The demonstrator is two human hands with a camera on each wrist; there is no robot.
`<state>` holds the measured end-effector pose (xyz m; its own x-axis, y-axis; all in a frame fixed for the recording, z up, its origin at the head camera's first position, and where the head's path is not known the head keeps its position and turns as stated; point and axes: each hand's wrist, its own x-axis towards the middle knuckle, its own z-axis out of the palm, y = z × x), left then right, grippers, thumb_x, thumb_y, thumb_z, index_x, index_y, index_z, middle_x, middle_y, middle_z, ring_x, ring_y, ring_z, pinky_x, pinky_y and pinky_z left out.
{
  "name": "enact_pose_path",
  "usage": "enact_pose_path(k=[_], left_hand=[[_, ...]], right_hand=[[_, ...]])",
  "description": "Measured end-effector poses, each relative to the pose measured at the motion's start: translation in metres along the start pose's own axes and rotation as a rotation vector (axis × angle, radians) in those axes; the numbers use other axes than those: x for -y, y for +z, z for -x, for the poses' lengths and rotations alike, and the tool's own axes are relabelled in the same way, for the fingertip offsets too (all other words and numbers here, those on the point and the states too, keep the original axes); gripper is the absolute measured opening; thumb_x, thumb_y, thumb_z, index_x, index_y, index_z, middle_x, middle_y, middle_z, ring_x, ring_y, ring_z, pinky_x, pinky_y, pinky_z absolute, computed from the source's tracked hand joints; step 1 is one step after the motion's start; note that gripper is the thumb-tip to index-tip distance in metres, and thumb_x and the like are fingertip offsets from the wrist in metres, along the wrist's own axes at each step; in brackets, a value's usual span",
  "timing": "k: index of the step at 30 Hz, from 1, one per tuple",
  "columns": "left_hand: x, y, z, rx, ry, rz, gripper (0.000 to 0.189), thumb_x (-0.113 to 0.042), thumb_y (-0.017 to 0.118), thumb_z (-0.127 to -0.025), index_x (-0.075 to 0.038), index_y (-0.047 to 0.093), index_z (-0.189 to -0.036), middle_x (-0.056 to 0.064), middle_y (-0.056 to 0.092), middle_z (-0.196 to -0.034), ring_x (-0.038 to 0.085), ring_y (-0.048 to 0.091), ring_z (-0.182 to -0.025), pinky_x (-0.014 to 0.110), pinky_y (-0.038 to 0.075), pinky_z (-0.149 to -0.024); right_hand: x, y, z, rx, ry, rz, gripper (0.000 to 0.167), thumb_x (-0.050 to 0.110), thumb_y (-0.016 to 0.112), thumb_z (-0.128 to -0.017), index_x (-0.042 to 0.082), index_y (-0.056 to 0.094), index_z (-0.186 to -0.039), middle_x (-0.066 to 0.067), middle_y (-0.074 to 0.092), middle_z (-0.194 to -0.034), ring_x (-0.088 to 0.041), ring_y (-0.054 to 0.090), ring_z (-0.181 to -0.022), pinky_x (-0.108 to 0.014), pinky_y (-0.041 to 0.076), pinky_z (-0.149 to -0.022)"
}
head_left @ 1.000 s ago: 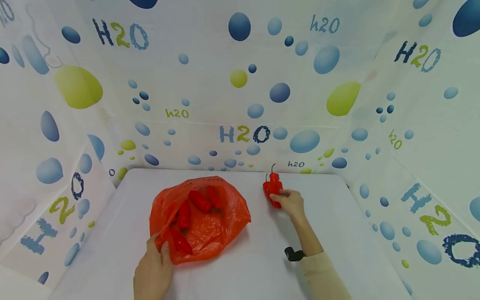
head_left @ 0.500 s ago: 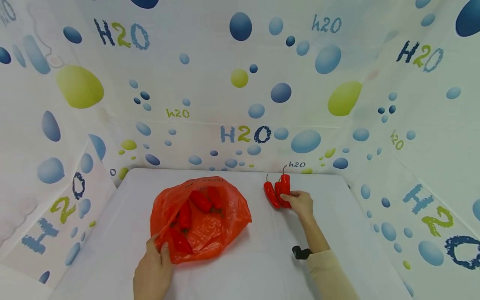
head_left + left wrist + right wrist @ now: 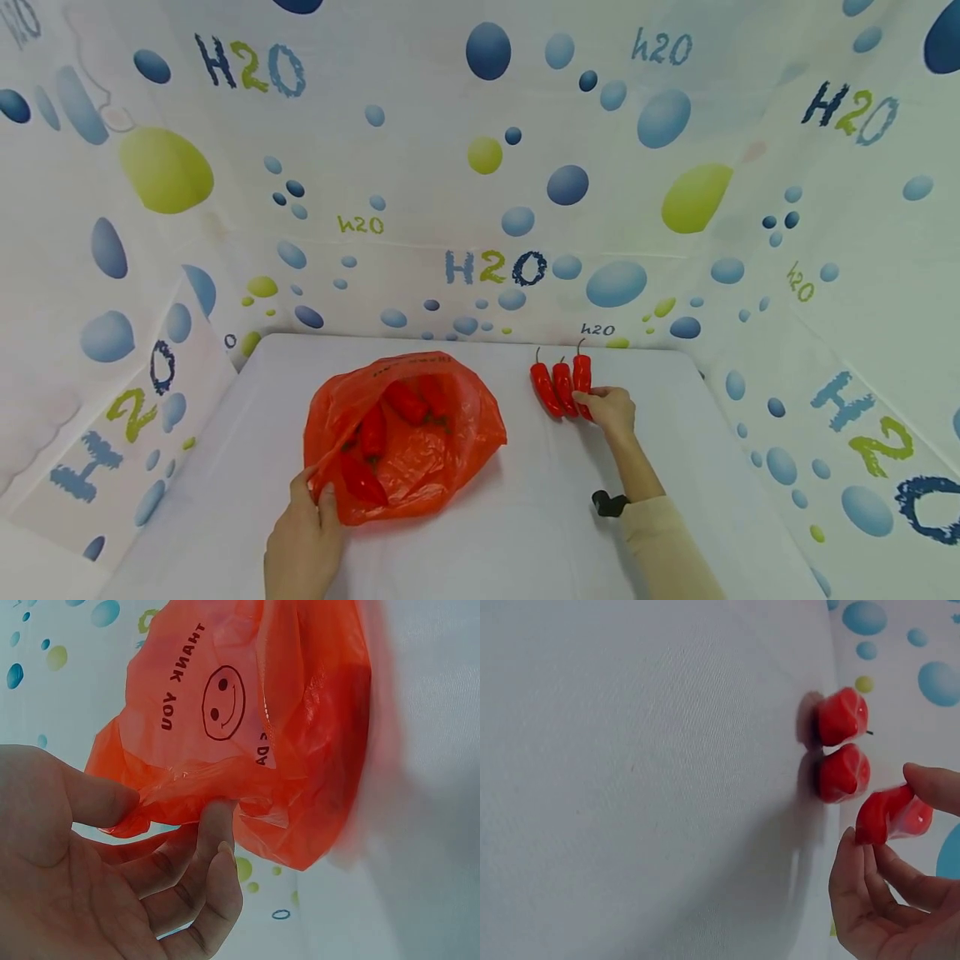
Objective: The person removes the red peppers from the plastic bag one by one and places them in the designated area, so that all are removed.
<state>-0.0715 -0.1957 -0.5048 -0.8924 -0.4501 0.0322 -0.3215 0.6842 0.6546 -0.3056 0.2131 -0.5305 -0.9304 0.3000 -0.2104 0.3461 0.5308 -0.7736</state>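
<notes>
An orange-red plastic bag point(image 3: 442, 492) lies on its side with its mouth toward me, several red chili peppers point(image 3: 372, 431) inside. My left hand point(image 3: 303, 537) pinches the bag's rim at its near left edge; in the left wrist view the thumb and fingers grip the plastic, which bears a printed smiley. Farther right, my right hand point(image 3: 611, 410) holds a red chili pepper point(image 3: 582, 372) between thumb and fingers, its stem pointing away. Two more peppers lie side by side just left of it, a middle one point(image 3: 563, 387) and a left one point(image 3: 545, 389).
A white-covered table point(image 3: 525, 517) carries everything. Behind and along both sides rise white curtain walls point(image 3: 420, 167) printed with blue and green drops. A small black device point(image 3: 609, 503) is worn at my right wrist, by a beige sleeve point(image 3: 667, 542).
My right hand has moved right with its pepper, away from the other two, which now show separately in a row. The left hand keeps its hold on the bag's rim.
</notes>
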Motion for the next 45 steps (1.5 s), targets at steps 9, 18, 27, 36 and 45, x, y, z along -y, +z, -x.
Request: enact_pose_path(k=[9,18,27,36,45], left_hand=[[-0.001,-0.003,-0.003,0.017,-0.020,-0.012,0.049,-0.023,0.045,-0.110,0.007,0.036,-0.148,0.029,0.068,-0.105,0.042,0.067,-0.082,0.062,0.055,-0.073],[-0.005,-0.007,-0.007,0.064,-0.063,-0.024,0.051,-0.024,0.044,-0.110,0.008,0.034,-0.150,0.026,0.067,-0.104,0.033,0.063,-0.077,0.057,0.057,-0.076],[-0.001,-0.006,-0.007,0.047,-0.055,-0.027,0.051,-0.024,0.043,-0.111,0.008,0.034,-0.149,0.031,0.067,-0.111,0.042,0.068,-0.086,0.062,0.056,-0.077],[-0.001,-0.005,-0.007,0.057,-0.062,-0.028,0.051,-0.024,0.042,-0.111,0.008,0.034,-0.149,0.031,0.067,-0.112,0.043,0.067,-0.088,0.064,0.055,-0.080],[0.000,-0.005,-0.006,0.050,-0.071,-0.033,0.051,-0.024,0.042,-0.111,0.009,0.034,-0.149,0.032,0.067,-0.110,0.044,0.068,-0.087,0.064,0.056,-0.079]], right_hand=[[-0.008,0.000,-0.008,0.019,0.029,0.046,0.053,0.034,0.074,-0.094,-0.007,0.065,-0.126,-0.023,0.068,-0.116,-0.035,0.062,-0.101,-0.042,0.058,-0.084],[-0.018,0.005,-0.015,0.013,0.044,0.063,0.050,0.035,0.076,-0.093,-0.006,0.067,-0.119,-0.020,0.068,-0.107,-0.032,0.063,-0.095,-0.036,0.056,-0.075],[-0.023,0.011,-0.016,-0.012,-0.011,0.135,0.052,0.040,0.076,-0.092,-0.006,0.071,-0.117,-0.019,0.072,-0.102,-0.032,0.066,-0.090,-0.035,0.056,-0.069],[-0.019,0.011,-0.014,0.012,-0.005,0.137,0.053,0.041,0.074,-0.093,-0.005,0.069,-0.118,-0.017,0.071,-0.098,-0.030,0.065,-0.086,-0.034,0.056,-0.068],[-0.017,0.012,-0.008,-0.013,-0.045,0.150,0.059,0.039,0.070,-0.096,-0.009,0.061,-0.129,-0.027,0.068,-0.118,-0.038,0.067,-0.099,-0.046,0.060,-0.082]])
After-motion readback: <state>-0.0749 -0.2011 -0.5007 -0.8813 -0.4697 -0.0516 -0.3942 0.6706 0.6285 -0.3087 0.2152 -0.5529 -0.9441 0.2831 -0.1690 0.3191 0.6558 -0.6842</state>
